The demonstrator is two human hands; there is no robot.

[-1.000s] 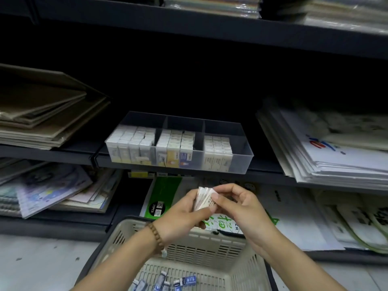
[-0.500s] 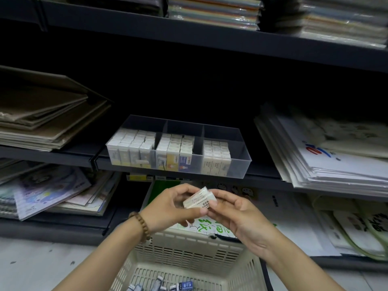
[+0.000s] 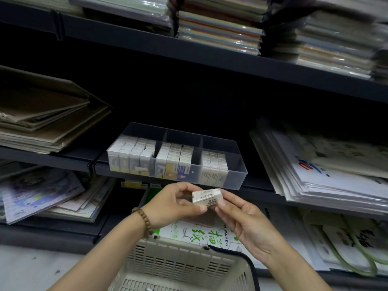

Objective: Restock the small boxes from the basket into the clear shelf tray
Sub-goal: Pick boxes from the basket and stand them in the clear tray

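A few small white boxes (image 3: 206,197), stacked flat with barcodes up, are held between both hands just below the shelf tray. My left hand (image 3: 174,204) pinches their left end with thumb and fingers. My right hand (image 3: 241,219) pinches their right end between thumb and fingertips. The clear shelf tray (image 3: 237,164) sits on the middle shelf with three compartments, each holding rows of upright small boxes; the right compartment has spare room at its right side and back. The beige basket (image 3: 184,267) is below my wrists; its contents are out of view.
Brown card sheets (image 3: 44,120) lie left of the tray and stacked white paper packs (image 3: 327,171) right of it. Wrapped coloured paper (image 3: 218,28) fills the top shelf. The lower shelf holds printed pads and a green-lettered paper pack (image 3: 201,234). The shelf edge runs just above my hands.
The boxes went from standing on end to lying flat between both hands. The hands rose slightly toward the tray. The view tilted up, so the basket's inside dropped out of sight.
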